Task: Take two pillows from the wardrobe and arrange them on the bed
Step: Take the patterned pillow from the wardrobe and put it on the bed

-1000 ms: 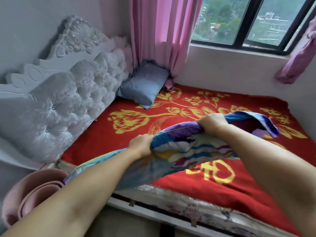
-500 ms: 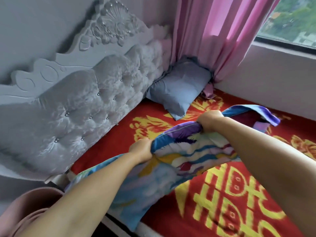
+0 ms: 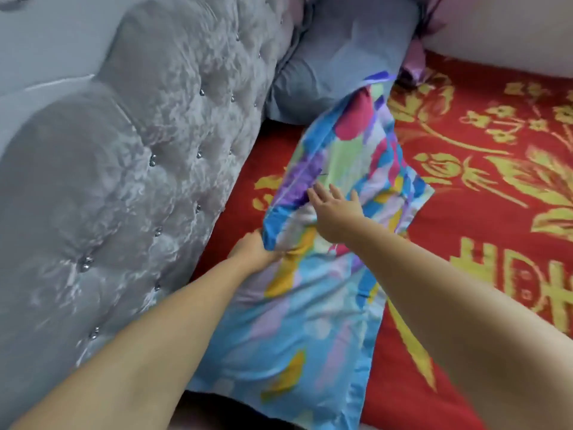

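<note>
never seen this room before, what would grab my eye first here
Most striking is the multicoloured pillow lying on the red and gold bedspread, in the middle of the view. The left hand grips its edge near the tufted grey headboard, while the right hand rests flat on top. A plain blue-grey pillow leans in the far corner, against the headboard.

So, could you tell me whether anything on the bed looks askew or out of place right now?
Yes. The colourful pillow lies crooked on the red blanket, its near end hanging past the bed edge and its far tip overlapping the grey pillow. The left hand grips its edge; the right hand rests flat on it.
</note>
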Motion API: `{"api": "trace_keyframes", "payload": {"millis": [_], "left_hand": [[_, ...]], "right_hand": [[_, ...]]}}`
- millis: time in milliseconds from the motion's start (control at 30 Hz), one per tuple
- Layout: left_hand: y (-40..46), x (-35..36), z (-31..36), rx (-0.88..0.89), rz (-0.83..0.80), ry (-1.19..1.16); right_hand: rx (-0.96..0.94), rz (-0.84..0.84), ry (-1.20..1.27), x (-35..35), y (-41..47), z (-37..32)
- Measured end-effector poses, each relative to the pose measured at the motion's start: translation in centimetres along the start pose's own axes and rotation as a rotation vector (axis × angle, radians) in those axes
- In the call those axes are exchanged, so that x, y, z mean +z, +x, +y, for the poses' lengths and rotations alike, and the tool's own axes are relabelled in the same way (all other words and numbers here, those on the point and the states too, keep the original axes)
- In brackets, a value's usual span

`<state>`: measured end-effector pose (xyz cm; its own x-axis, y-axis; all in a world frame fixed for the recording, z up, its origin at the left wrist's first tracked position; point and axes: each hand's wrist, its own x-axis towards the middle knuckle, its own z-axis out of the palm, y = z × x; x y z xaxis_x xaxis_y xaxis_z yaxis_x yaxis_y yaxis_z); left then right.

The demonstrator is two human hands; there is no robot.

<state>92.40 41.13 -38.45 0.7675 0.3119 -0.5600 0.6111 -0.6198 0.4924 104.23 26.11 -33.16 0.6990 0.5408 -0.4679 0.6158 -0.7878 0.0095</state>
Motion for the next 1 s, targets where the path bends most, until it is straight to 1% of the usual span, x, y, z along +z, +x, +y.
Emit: {"api": "trace_keyframes", "payload": {"millis": [67,133,200,233,267,300,333,367,433,467,500,567,633,667,733,833,867,933,1000], "left_hand": [[2.3,-0.3,-3.6,-0.089,0.0,-0.036],[4.3,0.3,-7.0,-0.17,0.011,-0.025],[6.0,1.8,-9.4,-0.187,0.009,0.016],[6.6,2.8,-10.3,-0.179,0.001,0.027],[7.1,3.6,-10.8,-0.178,-0.011,0.047],[7.7,4.6,-11.1,-0.179,-0.011,0.077],[8.3,5.3,-11.2,-0.182,0.009,0.105],[8.9,5.8,-11.2,-0.188,0.046,0.117],[10.6,5.9,-11.3,-0.225,0.123,0.077],[11.6,5.7,-11.5,-0.255,0.153,0.027],[12.7,5.2,-11.7,-0.283,0.165,-0.036],[14.6,4.1,-12.0,-0.295,0.139,-0.206],[15.6,3.0,-11.6,-0.229,0.129,-0.38],[15.7,2.7,-11.1,-0.176,0.149,-0.44],[15.8,2.1,-9.8,-0.073,0.23,-0.536],[15.7,0.3,-7.1,0.025,0.364,-0.656],[15.9,-0.6,-6.3,0.058,0.413,-0.683],[16.3,-2.3,-5.3,0.1,0.518,-0.721],[17.4,-3.8,-4.7,0.102,0.581,-0.696]], "right_hand": [[0.002,-0.139,0.089,4.7,0.2,-2.1],[0.039,-0.238,0.18,9.8,-0.4,-2.4],[0.102,-0.312,0.323,14.5,-1.5,-1.3],[0.143,-0.318,0.416,16.5,-2.1,-0.6],[0.185,-0.299,0.493,18.2,-2.7,0.1],[0.229,-0.245,0.539,19.7,-3.1,0.7],[0.286,-0.154,0.574,20.9,-3.5,1.3],[0.37,-0.047,0.621,22.0,-3.7,1.7],[0.634,0.121,0.819,23.4,-3.6,2.7],[0.767,0.157,0.972,23.9,-3.5,3.4],[0.851,0.163,1.133,24.5,-3.3,4.2],[0.872,0.138,1.419,25.7,-3.0,5.2],[0.859,0.139,1.585,26.2,-2.3,6.0],[0.855,0.16,1.599,26.2,-1.8,6.2],[0.841,0.229,1.529,25.2,-0.7,6.5],[0.841,0.356,1.522,22.9,0.9,7.0],[0.823,0.405,1.523,21.9,1.6,7.4],[0.746,0.499,1.45,19.2,3.5,8.2],[0.657,0.575,1.375,16.4,6.0,9.5]]}}
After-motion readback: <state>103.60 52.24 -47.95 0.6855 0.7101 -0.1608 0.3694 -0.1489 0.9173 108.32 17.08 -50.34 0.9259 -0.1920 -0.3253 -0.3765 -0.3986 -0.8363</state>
